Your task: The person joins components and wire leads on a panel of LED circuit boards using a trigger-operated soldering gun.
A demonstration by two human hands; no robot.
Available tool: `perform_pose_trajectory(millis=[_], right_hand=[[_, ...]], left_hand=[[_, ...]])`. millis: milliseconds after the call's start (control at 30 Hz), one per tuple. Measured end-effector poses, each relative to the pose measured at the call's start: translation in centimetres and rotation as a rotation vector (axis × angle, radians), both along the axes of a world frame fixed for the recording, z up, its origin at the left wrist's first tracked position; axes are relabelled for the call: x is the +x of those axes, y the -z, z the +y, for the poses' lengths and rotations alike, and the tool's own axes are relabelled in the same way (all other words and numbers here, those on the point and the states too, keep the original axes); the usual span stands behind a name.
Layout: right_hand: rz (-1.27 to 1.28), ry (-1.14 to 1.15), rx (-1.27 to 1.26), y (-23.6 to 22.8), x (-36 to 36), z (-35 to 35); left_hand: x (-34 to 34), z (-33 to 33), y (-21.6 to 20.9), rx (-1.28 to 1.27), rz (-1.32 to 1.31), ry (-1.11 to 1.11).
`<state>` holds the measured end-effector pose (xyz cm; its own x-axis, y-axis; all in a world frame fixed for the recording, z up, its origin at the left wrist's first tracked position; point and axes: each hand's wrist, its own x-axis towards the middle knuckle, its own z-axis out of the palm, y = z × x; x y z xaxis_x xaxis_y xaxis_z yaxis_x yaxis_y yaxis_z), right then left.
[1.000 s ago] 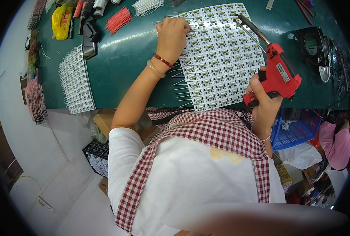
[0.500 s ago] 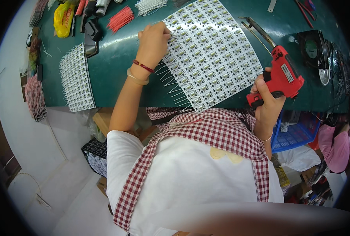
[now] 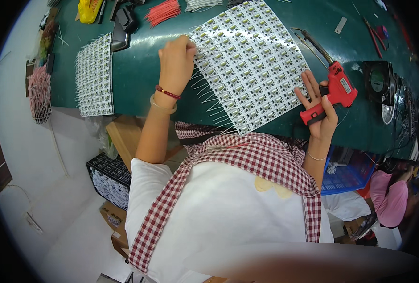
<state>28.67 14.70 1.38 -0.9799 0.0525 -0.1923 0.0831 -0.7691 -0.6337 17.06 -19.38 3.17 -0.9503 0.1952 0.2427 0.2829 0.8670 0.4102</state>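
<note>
A large white circuit board panel [image 3: 256, 66], with rows of small components, lies on the green table in front of me. Thin white wires [image 3: 213, 101] stick out along its left edge. My left hand [image 3: 177, 59] is closed in a pinch at that edge, near the upper left corner; what its fingertips hold is hidden. In my right hand [image 3: 320, 111] is a red soldering gun [image 3: 341, 87], kept between thumb and palm, its metal tip pointing up and away. The other fingers of this hand stretch out to the panel's right edge.
A second wired panel [image 3: 95, 75] lies at the left. Red wires [image 3: 163, 12] and white wires [image 3: 202, 4] are bundled at the back. A black device [image 3: 379, 82], pliers [image 3: 373, 37] and a small metal plate [image 3: 340, 25] are at the right. A blue crate [image 3: 348, 172] stands below.
The view has shifted. My right hand's fingers have uncurled from the soldering gun's handle and extended toward the panel. My left hand stays pinched by the panel's left edge, drawn slightly outward.
</note>
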Motion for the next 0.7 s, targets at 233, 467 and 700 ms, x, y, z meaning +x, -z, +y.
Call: perform_pose_trajectory(millis=[233,467,700], right_hand=[[0.015,0.029,0.089,0.1,0.8,-1.0],[0.024,0.030,0.060,0.7,0.9,-0.8],[0.019,0.052,0.040,0.8,1.7,-1.0]], left_hand=[[-1.3,1.3,2.5,0.099,0.120,-0.023],[-0.8,2.6,3.4,-0.052,0.170,-0.055],[-1.5,2.7,4.4,-0.044,0.146,-0.020]])
